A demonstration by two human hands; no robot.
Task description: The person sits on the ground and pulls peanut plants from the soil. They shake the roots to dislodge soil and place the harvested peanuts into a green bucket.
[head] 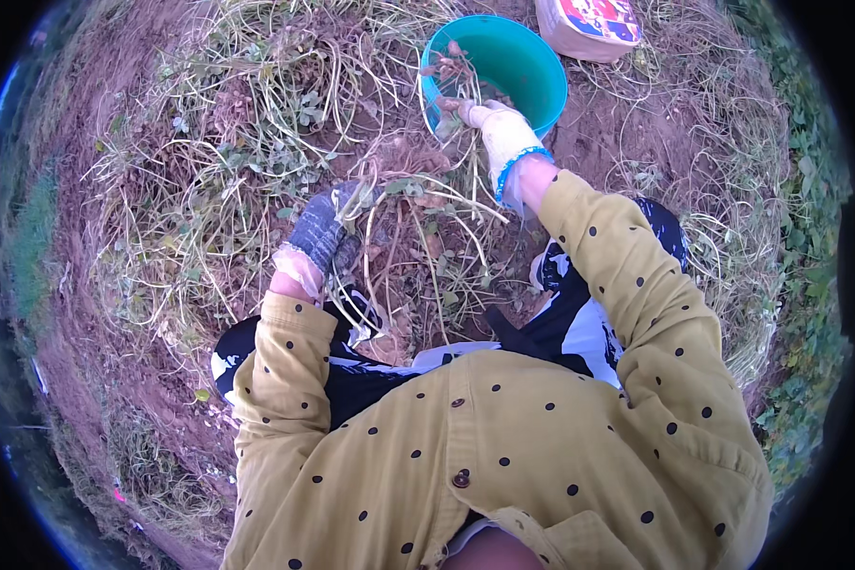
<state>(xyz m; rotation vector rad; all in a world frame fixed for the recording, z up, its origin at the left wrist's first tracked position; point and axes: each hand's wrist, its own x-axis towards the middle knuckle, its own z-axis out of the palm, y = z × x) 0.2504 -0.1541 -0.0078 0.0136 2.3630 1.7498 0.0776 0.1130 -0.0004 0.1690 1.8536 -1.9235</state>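
Observation:
My right hand [495, 128], in a soiled pale glove with a blue cuff edge, reaches over the near left rim of a teal plastic bucket [552, 78]. It grips a bunch of peanut plants, whose pods and roots [452, 65] hang inside the bucket's left side. Some small pods lie at the bucket's bottom. My left hand [324, 224], in a grey knitted glove, is closed around stems of pulled peanut plants [392, 206] in front of my knees; its fingertips are partly hidden by stems.
Heaped peanut plants [256, 142] with pods cover the soil on the left. A pale container [591, 35] with a red and blue printed top stands behind the bucket. More dry vines [727, 214] lie at the right, beside a strip of green leafy plants [812, 235].

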